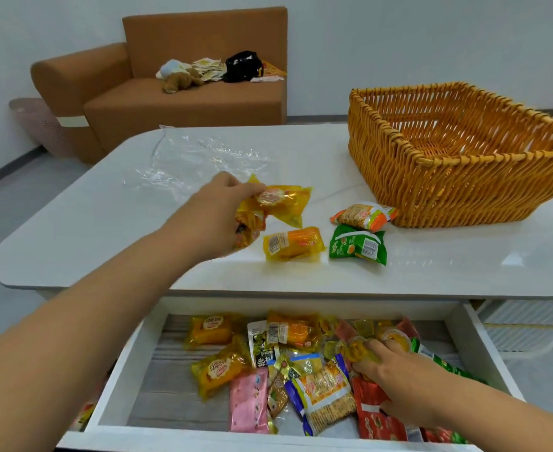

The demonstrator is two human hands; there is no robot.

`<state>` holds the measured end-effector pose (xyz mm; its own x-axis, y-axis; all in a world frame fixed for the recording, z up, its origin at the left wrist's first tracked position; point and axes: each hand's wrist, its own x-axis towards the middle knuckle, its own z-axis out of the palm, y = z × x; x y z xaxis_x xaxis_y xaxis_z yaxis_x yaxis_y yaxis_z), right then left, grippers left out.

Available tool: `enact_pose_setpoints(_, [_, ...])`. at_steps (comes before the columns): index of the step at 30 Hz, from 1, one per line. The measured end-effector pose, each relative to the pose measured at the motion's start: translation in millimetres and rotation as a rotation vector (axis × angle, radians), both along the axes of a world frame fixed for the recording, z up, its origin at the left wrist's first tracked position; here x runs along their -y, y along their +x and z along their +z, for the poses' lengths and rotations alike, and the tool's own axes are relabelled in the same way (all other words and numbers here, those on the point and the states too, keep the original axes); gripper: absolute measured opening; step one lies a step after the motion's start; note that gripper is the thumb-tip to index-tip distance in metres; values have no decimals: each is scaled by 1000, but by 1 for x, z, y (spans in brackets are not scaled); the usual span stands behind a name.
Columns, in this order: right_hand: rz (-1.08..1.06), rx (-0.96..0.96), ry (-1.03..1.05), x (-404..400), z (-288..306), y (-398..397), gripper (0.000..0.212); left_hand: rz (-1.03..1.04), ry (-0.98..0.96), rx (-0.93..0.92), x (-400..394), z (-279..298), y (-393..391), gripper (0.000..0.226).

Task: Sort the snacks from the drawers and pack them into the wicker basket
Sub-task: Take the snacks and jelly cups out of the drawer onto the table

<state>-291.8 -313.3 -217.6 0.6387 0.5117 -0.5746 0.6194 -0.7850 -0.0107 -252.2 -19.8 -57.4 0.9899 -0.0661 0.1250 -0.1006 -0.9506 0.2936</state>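
The empty wicker basket (457, 154) stands at the bench's (105, 223) far right, well right of the left hand (218, 212), whose fingers grasp yellow cake packets (281, 200) over the sorted pile. Nearer it, the right hand (396, 383) sits in the open drawer (128, 363), fingers curled over jelly cups (355, 349).

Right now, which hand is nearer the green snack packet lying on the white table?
Left. The left hand holds yellow snack packets above the white table, left of the green snack packet. The right hand is down in the open white drawer.
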Motion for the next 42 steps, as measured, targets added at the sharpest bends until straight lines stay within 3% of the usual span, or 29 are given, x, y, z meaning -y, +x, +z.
enact_pose_setpoints(5, [55,71,-41,0,-10,4,79,-70,195,-32,30,-27,51,73])
enact_pose_setpoints(11, [139,66,-127,4,-17,7,94,-94,409,4,59,-43,85,56])
enact_pose_setpoints(16, [76,80,-136,4,-19,8,105,-68,119,8,62,-57,77,71])
enact_pose_setpoints(19, [-3,14,-93,6,-17,12,104,-108,-148,189,50,-62,39,59])
enact_pose_setpoints(22, [-19,-23,-58,8,-16,13,95,-122,-268,274,28,-77,-14,38])
enact_pose_setpoints(25, [1,-1,-54,8,-16,12,88,-43,-313,101,6,-98,-51,26])
enact_pose_setpoints(28, [-25,-23,5,10,-8,16,83,-5,-341,-144,2,-113,-60,31])
enact_pose_setpoints(33, [-135,-4,147,13,1,30,76,-250,-229,-466,47,-138,-59,27])
enact_pose_setpoints(37, [-155,22,102,3,-9,27,69,-307,-135,-567,85,-160,-56,34])
enact_pose_setpoints(42, [-209,65,96,-1,-15,26,59,-233,-147,-491,104,-175,-42,39])
